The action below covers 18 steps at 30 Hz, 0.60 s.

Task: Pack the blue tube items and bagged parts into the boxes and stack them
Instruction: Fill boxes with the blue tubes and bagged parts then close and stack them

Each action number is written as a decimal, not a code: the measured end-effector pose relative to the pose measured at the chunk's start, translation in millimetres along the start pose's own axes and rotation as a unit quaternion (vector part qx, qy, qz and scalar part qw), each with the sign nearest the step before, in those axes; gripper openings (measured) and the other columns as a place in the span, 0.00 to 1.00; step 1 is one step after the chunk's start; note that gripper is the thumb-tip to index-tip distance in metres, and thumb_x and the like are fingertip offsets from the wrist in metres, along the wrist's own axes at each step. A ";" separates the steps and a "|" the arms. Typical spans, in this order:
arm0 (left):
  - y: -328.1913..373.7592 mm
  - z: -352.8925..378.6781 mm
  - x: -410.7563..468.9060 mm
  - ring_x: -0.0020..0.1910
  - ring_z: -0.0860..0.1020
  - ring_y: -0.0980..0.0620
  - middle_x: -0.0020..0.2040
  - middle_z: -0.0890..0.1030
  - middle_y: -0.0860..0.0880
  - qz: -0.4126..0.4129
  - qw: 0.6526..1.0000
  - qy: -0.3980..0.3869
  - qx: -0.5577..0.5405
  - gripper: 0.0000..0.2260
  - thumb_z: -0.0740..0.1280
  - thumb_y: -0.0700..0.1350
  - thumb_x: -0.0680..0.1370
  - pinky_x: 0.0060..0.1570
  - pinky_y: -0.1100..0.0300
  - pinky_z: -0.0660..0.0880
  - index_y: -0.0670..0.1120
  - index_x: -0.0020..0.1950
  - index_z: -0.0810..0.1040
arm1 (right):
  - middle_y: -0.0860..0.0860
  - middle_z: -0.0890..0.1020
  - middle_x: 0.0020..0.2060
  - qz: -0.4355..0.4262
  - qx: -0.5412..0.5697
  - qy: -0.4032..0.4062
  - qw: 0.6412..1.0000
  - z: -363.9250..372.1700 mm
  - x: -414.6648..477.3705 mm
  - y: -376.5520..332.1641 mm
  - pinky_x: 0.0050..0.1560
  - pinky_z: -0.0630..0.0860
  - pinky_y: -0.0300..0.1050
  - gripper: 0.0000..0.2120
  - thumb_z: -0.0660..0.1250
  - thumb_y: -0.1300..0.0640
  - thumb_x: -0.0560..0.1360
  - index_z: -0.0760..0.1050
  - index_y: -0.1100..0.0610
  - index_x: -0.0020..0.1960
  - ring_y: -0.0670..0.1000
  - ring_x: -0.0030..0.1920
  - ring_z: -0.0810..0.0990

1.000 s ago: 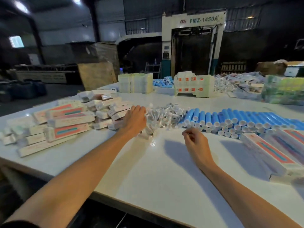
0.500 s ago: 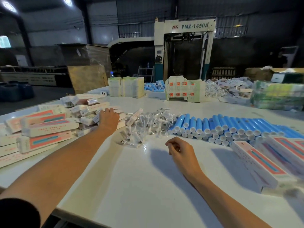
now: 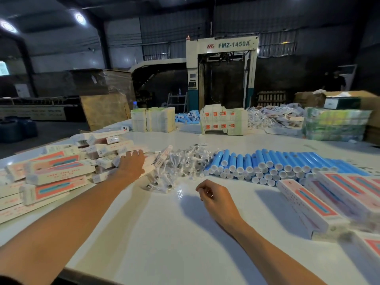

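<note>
My left hand lies with fingers straight on the boxes piled at left. My right hand rests on the worktop, fingers curled under; I cannot tell whether it holds anything. The bagged parts heap just beyond, blue tubes stacked to their right.

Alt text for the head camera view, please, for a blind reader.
A person's left hand rests on a pile of small boxes on a white table; the right hand lies loosely curled, apparently empty. Beyond lie bagged parts and blue tubes.
</note>
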<state>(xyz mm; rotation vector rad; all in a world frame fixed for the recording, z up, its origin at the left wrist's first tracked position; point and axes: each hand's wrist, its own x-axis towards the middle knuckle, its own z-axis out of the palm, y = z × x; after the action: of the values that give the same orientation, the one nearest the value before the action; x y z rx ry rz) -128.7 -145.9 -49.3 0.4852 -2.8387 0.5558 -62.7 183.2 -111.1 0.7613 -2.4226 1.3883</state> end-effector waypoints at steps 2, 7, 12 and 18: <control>-1.3 -3.7 -3.3 0.73 0.71 0.39 0.75 0.69 0.42 0.007 1.000 -0.017 -0.016 0.26 0.70 0.52 0.84 0.67 0.48 0.74 0.44 0.78 0.66 | 0.45 0.82 0.38 -0.006 -0.011 -0.008 1.000 -0.3 -0.7 -1.4 0.42 0.77 0.48 0.07 0.64 0.57 0.83 0.80 0.50 0.51 0.48 0.37 0.78; -8.7 -23.8 -13.3 0.64 0.79 0.42 0.68 0.73 0.44 0.030 0.999 -0.004 -0.037 0.16 0.64 0.47 0.86 0.59 0.49 0.78 0.45 0.73 0.74 | 0.45 0.83 0.40 -0.015 -0.031 -0.019 0.999 0.6 -1.4 -3.1 0.44 0.76 0.46 0.07 0.63 0.57 0.82 0.80 0.50 0.51 0.48 0.39 0.79; 3.1 -61.3 -32.2 0.46 0.80 0.41 0.53 0.80 0.43 -0.016 0.971 0.097 -0.219 0.14 0.60 0.55 0.87 0.40 0.49 0.73 0.43 0.60 0.68 | 0.45 0.83 0.41 -0.014 -0.041 -0.020 0.999 -0.9 0.0 -3.8 0.45 0.76 0.46 0.08 0.62 0.57 0.83 0.80 0.51 0.52 0.47 0.40 0.80; 71.9 -94.4 -68.0 0.43 0.87 0.44 0.49 0.87 0.47 -0.005 0.762 0.011 -0.647 0.11 0.58 0.55 0.88 0.41 0.49 0.82 0.50 0.65 0.66 | 0.44 0.83 0.43 0.008 -0.071 0.036 0.997 -6.6 -0.3 -5.9 0.46 0.77 0.49 0.07 0.63 0.57 0.82 0.80 0.52 0.52 0.47 0.42 0.80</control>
<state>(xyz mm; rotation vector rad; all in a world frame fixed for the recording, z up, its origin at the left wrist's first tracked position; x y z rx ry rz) -78.4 -26.6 -5.1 0.1695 -2.3908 -1.3372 -59.5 186.5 -103.5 0.6485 -2.4443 1.2124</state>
